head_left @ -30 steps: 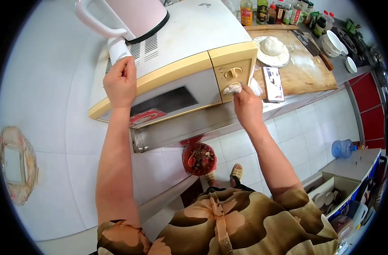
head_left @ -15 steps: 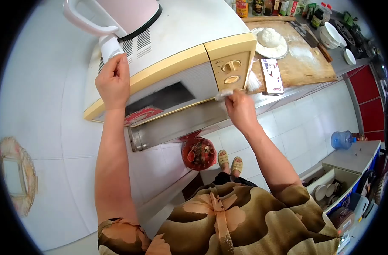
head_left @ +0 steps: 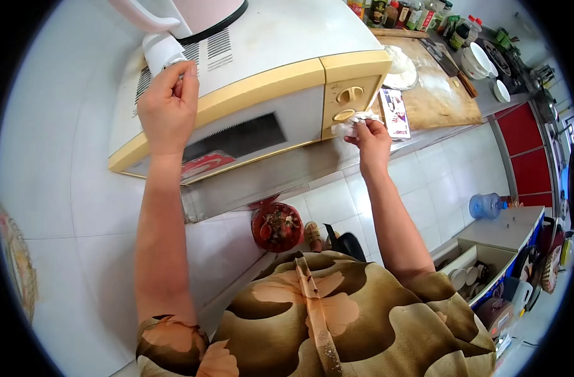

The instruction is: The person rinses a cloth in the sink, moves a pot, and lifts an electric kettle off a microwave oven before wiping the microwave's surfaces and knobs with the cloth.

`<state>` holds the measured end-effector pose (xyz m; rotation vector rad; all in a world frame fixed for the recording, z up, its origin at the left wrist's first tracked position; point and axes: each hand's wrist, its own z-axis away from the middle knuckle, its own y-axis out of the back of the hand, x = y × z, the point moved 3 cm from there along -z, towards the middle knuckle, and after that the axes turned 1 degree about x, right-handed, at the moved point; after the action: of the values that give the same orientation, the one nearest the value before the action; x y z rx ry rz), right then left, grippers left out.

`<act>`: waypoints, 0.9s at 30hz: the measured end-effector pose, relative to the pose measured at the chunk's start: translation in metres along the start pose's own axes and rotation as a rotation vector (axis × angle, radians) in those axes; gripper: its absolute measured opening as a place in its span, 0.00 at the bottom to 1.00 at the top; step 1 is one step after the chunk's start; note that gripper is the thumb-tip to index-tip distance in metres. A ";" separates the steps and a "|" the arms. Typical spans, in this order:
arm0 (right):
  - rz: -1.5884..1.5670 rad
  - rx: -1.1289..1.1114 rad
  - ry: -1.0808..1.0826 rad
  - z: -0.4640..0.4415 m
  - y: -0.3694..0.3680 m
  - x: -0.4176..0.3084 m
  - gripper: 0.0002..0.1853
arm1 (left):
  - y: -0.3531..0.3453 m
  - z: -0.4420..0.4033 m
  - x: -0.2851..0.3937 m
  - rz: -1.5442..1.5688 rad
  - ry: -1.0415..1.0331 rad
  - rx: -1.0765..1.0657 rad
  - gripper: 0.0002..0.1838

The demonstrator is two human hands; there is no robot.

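Observation:
My left hand (head_left: 169, 107) is closed at the front top edge of the yellow-trimmed microwave (head_left: 230, 100). Just beyond its fingers, a white object (head_left: 161, 51) lies under the handle of a pink kettle (head_left: 208, 16); whether the fingers grip it is hidden. My right hand (head_left: 372, 139) pinches a crumpled, thin white piece (head_left: 347, 129), tissue or plastic film, in front of the microwave's lower dial (head_left: 345, 115). Right of that hand, a phone (head_left: 395, 113) with a lit screen lies at the edge of a wooden board (head_left: 438, 107).
On the board are a plate of white dough or flour (head_left: 400, 69) and a cleaver (head_left: 441, 58). Bottles (head_left: 419, 16) and white bowls (head_left: 477, 61) stand behind. Below are a red bin (head_left: 277, 227), an open drawer (head_left: 469, 267) and a blue water jug (head_left: 486, 205).
My right hand has moved right and up, and the white piece now shows bunched at its fingertips. The left hand stays closed by the white object. The view has shifted.

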<state>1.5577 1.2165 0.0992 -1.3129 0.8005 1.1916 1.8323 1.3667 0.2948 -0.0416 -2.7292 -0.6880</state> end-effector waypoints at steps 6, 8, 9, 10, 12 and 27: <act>-0.334 -0.007 -0.194 0.011 -0.012 0.033 0.07 | 0.000 -0.003 0.002 -0.027 -0.041 -0.022 0.05; -0.338 -0.109 -0.277 0.018 -0.022 0.041 0.07 | 0.001 -0.002 0.003 -0.034 -0.013 -0.046 0.05; -0.343 -0.109 -0.282 0.021 -0.024 0.036 0.07 | 0.002 -0.003 0.003 -0.039 -0.016 -0.050 0.05; -0.187 -0.164 -0.224 0.025 -0.025 0.023 0.07 | 0.002 -0.002 0.003 -0.034 -0.027 -0.041 0.05; 0.166 -0.236 -0.026 0.025 -0.017 0.014 0.08 | -0.001 -0.002 0.004 -0.028 -0.040 -0.034 0.05; 0.714 -0.032 0.609 0.020 -0.011 -0.035 0.08 | 0.002 0.000 0.004 0.014 -0.064 0.000 0.04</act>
<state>1.5558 1.2310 0.1386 -1.4876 1.8051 1.3464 1.8291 1.3684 0.2974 -0.0842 -2.7867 -0.6943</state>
